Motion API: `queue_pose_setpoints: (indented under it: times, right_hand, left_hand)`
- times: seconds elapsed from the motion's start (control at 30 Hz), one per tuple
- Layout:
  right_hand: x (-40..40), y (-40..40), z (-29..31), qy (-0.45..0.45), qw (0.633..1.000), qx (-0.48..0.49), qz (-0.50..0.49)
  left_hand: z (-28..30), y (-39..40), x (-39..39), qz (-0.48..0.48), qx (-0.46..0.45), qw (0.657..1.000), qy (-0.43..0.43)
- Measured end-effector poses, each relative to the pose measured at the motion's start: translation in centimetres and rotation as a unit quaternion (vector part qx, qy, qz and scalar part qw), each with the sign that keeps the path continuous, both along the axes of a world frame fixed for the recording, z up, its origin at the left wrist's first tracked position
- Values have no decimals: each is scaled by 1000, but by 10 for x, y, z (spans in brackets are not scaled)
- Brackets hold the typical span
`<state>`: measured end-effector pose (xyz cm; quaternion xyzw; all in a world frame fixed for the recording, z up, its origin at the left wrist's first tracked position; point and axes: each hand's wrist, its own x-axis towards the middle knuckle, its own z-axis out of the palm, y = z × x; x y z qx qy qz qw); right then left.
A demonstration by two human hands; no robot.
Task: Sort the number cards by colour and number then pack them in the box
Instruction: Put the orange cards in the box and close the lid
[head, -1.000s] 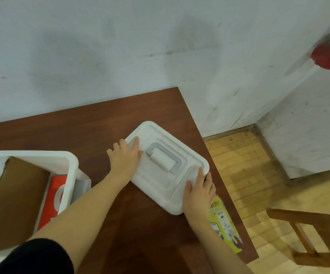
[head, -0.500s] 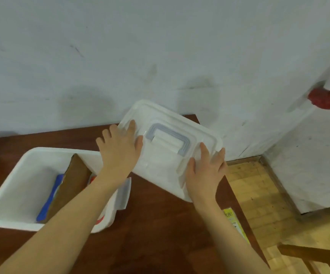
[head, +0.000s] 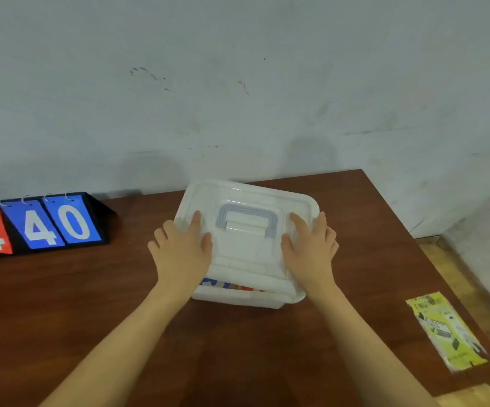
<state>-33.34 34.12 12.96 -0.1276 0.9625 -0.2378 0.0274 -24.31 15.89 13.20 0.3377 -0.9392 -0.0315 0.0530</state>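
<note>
A white plastic lid (head: 246,251) with a grey handle (head: 248,218) rests over the white box (head: 237,299) in the middle of the brown table. My left hand (head: 180,251) holds the lid's left side and my right hand (head: 311,251) holds its right side. Through the gap at the front, blue and red cards (head: 232,284) show inside the box. The lid sits a little tilted, its near edge raised above the box rim.
A black flip scoreboard (head: 41,227) stands at the back left, showing a red 4 and blue 4 and 0. A yellow leaflet (head: 446,330) lies near the table's right edge. A pale wall runs behind the table; wooden floor lies to the right.
Both hands lifted the lid from the right end of the table and carried it left over the box. The view swung left, bringing the scoreboard into sight.
</note>
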Motion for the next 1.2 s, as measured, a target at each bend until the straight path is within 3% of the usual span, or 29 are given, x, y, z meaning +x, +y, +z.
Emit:
queue_pose_setpoints:
  times: [0.23, 0.67, 0.8, 0.97, 1.07, 1.2]
  right_hand:
    - [11, -14, -17, -53, 997, 48, 7]
    - [-7, -3, -21, -51, 996, 65, 37]
    - [-4, 4, -25, -64, 997, 36, 39]
    - [6, 10, -28, -102, 991, -82, 31]
    - [6, 8, -27, -99, 993, -58, 30]
    - [6, 12, -31, -45, 997, 53, 21]
  left_hand:
    - [-21, -17, 21, -16, 42, 998, -42]
    - [-30, -9, 20, -6, 57, 998, -8]
    - [-29, -5, 22, -14, 48, 999, 0]
    - [-31, 0, 28, -9, 69, 997, 16]
    - [-32, -3, 26, -17, 89, 996, 25]
    - [-37, -7, 26, -19, 114, 993, 1]
